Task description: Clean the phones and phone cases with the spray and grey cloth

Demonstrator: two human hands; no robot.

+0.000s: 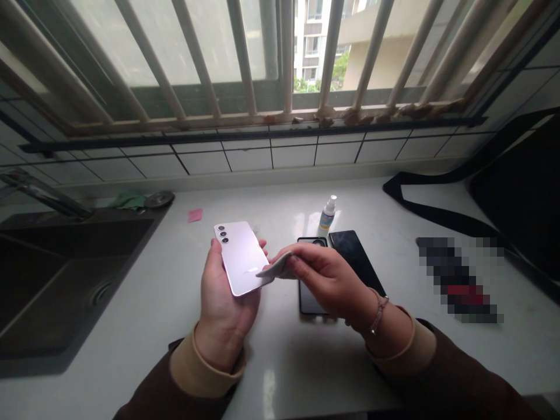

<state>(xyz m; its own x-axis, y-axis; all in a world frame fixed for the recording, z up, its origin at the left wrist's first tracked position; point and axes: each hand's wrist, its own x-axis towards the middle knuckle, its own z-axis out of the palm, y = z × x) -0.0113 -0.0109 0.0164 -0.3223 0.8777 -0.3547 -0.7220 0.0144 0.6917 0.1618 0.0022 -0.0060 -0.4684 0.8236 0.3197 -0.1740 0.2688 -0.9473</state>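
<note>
Here, the left hand grips the phone, its near end towards the cloth the right hand pinches.

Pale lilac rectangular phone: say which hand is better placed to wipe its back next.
Likely the right hand: it pinches the grey cloth at the lower end of the lilac phone, which the left hand supports.

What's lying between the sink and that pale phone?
A small pink slip lies on the white counter, between the far right corner of the sink and the pale phone, as the head view shows.
</note>
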